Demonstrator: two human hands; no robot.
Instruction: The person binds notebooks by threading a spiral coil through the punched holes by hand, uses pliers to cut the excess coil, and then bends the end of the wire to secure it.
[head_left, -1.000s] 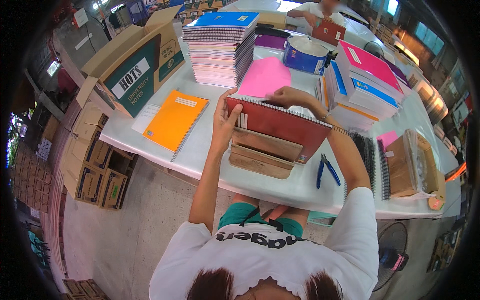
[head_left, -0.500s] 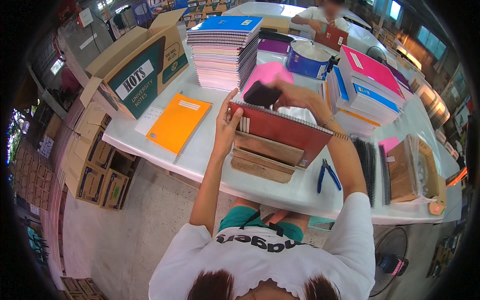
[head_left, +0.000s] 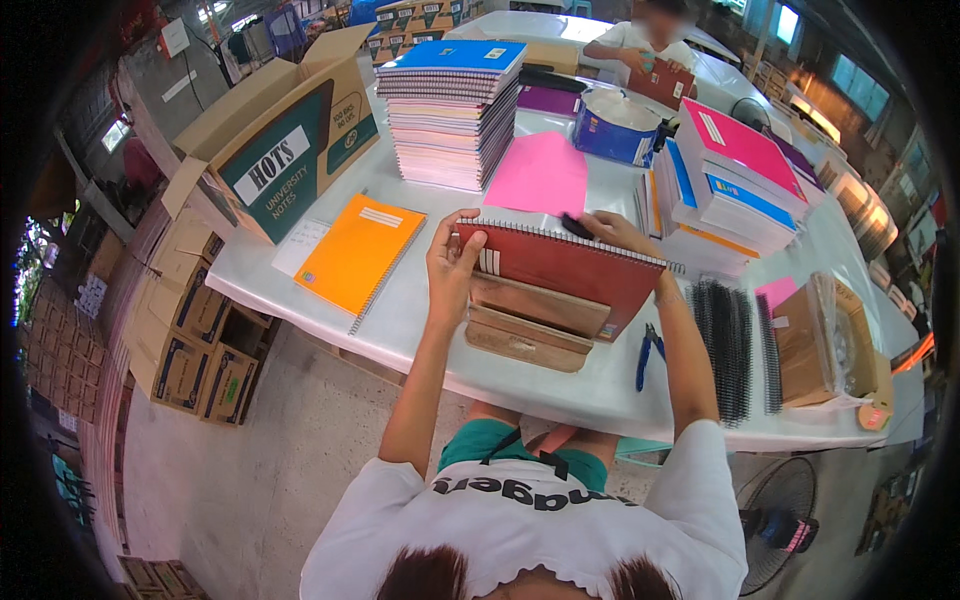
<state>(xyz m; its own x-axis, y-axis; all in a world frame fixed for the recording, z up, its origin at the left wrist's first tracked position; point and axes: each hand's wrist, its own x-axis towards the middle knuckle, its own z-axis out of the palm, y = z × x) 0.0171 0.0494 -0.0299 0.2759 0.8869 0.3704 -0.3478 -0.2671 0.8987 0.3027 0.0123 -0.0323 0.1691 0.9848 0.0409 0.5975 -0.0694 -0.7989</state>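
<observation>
Near the front edge of the white table [head_left: 400, 310], midway along, I have a maroon notebook [head_left: 570, 275] propped behind a wooden stand [head_left: 530, 345], its spiral edge uppermost. With the left hand [head_left: 457, 255] I pinch its upper left corner, thumb on the cover, fingers behind. The right hand [head_left: 617, 235] is curled round a small dark object [head_left: 577, 226] at the back of the spiral edge; I cannot tell what it is.

I judge the step in hand to be work along that bound edge. The coil end juts past the notebook's right corner, so the next move seems to call for a firm left pinch and care around that loose end.

By the table's right edge, a small brown box [head_left: 805, 335] holds clear plastic [head_left: 835, 335], with black coils [head_left: 725, 350] just beside it. Toward the left edge stands a big carton [head_left: 285, 160], flaps up, contents hidden from me. Behind the notebook, a blue container [head_left: 612, 140] has something whitish on top that I cannot identify.
</observation>
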